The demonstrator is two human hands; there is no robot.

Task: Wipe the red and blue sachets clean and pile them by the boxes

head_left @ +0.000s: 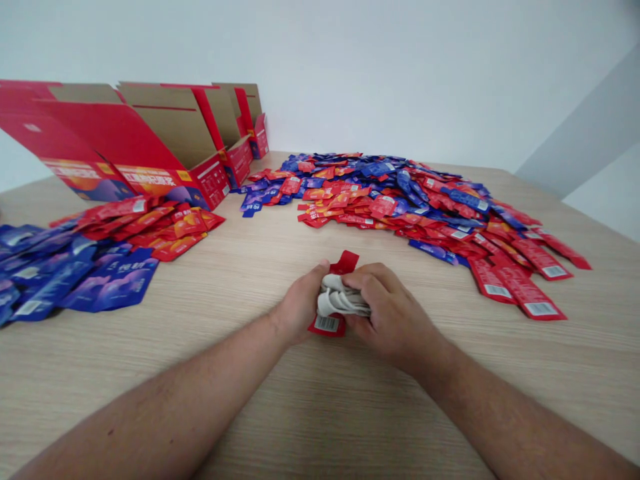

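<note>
- Packet (327, 325), red, in the head view: on the near side of the mixed pile (380, 203), well apart from it, between both hands; middle covered by a whitish bundle (345, 303), barcode end and opposite tab showing. Whether touching the counter (260, 280), cannot tell.
- Left hand (299, 305) clamped on the left edge of the packet, thumb up against the bundle; fingertips hidden underneath.
- Right hand (393, 313) closed around the right end of the whitish bundle, fingers over the top, thumb below.
- Probably gripped from both sides to press the loose folded layers together and steady the packet; material of the bundle too unclear to name.
- Cartons (210, 183) to the left of the mixed pile, standing in an overlapping row with flaps raised; perhaps set close together to save space.
- Red heap (165, 227) and blue heap (105, 280), also to the left of the mixed pile and nearer than the cartons, touching each other; apparently parted by colour, unlike the jumbled red and blue of the pile.
- Counted: two hands, one packet held, one bundle with layers too tight to number, seemingly four cartons, one heap of each colour, one mixed pile; packets inside heaps and pile too many and too overlapped for a count.
</note>
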